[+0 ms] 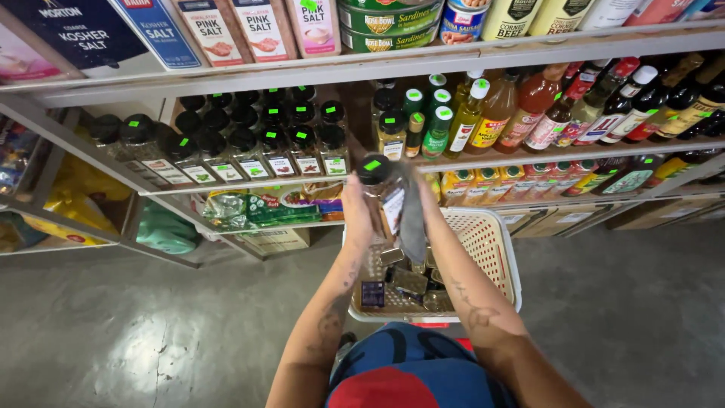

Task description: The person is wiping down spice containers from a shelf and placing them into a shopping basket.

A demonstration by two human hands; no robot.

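My left hand [358, 205] grips a clear spice jar [380, 189] with a black lid and a green sticker on top. It holds the jar up in front of the middle shelf. My right hand [425, 198] presses a grey cloth [411, 215] against the jar's side; the cloth hangs down over the basket. Below both hands sits a white plastic basket [498, 261] with several more dark-lidded jars lying in it. Most of my right hand's fingers are hidden behind the cloth.
A metal shelf rack [249, 183] holds rows of black-lidded spice jars [260, 136] at left and sauce and vinegar bottles [544, 113] at right. Salt boxes and tins stand on the top shelf. Bagged goods fill the lower shelves. Grey concrete floor [151, 325] lies below.
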